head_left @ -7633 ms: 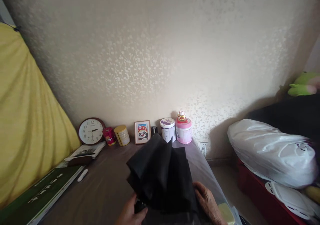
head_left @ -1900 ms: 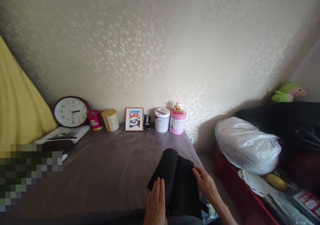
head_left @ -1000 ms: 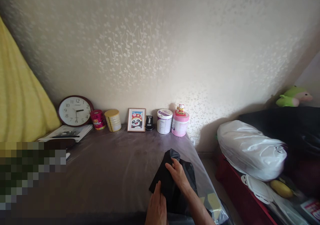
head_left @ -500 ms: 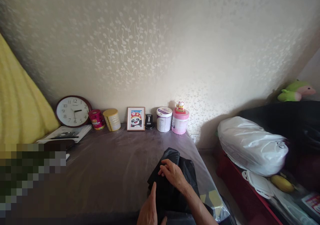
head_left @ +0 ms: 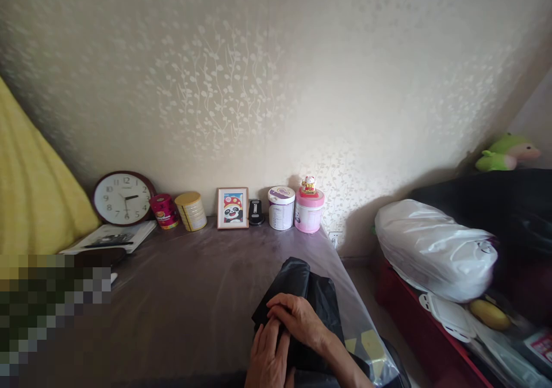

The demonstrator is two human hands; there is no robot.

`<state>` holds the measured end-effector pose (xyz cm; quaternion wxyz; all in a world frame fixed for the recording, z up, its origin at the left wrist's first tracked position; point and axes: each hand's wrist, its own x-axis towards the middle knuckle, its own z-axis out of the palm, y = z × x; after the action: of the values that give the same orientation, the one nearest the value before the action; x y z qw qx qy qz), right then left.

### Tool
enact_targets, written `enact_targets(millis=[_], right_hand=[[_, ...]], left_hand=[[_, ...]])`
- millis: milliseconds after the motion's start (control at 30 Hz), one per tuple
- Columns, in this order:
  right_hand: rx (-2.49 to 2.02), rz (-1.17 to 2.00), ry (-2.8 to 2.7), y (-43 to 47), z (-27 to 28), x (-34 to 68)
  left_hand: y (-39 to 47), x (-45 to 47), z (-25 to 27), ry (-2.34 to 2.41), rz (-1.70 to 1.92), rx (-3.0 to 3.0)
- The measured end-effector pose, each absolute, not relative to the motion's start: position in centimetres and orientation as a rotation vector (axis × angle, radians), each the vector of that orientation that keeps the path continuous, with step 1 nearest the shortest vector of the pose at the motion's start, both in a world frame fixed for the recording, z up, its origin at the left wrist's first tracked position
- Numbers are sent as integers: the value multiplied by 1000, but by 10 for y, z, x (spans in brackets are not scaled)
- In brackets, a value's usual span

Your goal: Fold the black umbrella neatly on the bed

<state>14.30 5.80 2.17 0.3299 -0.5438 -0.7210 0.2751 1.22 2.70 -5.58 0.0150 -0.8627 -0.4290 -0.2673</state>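
A folded, slightly shiny black cloth item (head_left: 324, 299) lies on the right part of the covered table; I cannot tell whether it is a garment or a bag. My left hand (head_left: 268, 350) rests flat on its near left part, fingers stretched forward. From the right, my right hand (head_left: 299, 322) lies over the middle of the cloth. Its fingers are lightly bent, and they touch or overlap my left fingertips. Nothing shows between the fingers of either hand. Both hands hide part of the cloth beneath them.
Along the wall stand a clock (head_left: 123, 198), a red can (head_left: 164, 211), a yellow-lidded can (head_left: 191, 212), a framed panda picture (head_left: 232, 208) and two tubs, one topped by a figurine (head_left: 309, 185). Right of the table (head_left: 185, 302) are a white plastic bag (head_left: 431, 250) and a red box (head_left: 425, 330).
My left hand has moved up and turned palm down onto the cloth. The right hand has come down slightly, so both hands now meet. The view has shifted a little.
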Motion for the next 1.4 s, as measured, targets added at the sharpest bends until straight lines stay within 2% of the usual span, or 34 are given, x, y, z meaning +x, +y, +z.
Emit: enact_targets(millis=[167,400,767,900,1033,1100,1233,1400], right_hand=[[-1360,310,-1965,49,6,157],[-1420,117,-2092,77,-10,175],[-1597,-28,-1955,145,-16,212],[-1579,-94,-1824,121,-4,202],[-1344,61,-2041,83,-6,176],[-1354,27,-2049,79,-12,171],[-1538,-76,-1772,94,-21,196],[-1843,32,-1265,80,-29,257]], left_hand=[[29,12,-64,-1461,-796,-2820],[32,18,-79,-1480,-772,-2897],[38,19,-73,-1780,-710,-3108],[37,21,-69,-1831,-694,-3105],[37,21,-65,-1844,-607,-3119],[38,20,-63,-1834,-566,-3135],[40,15,-62,-1815,-610,-3197],[38,11,-66,-1790,-764,-3239]])
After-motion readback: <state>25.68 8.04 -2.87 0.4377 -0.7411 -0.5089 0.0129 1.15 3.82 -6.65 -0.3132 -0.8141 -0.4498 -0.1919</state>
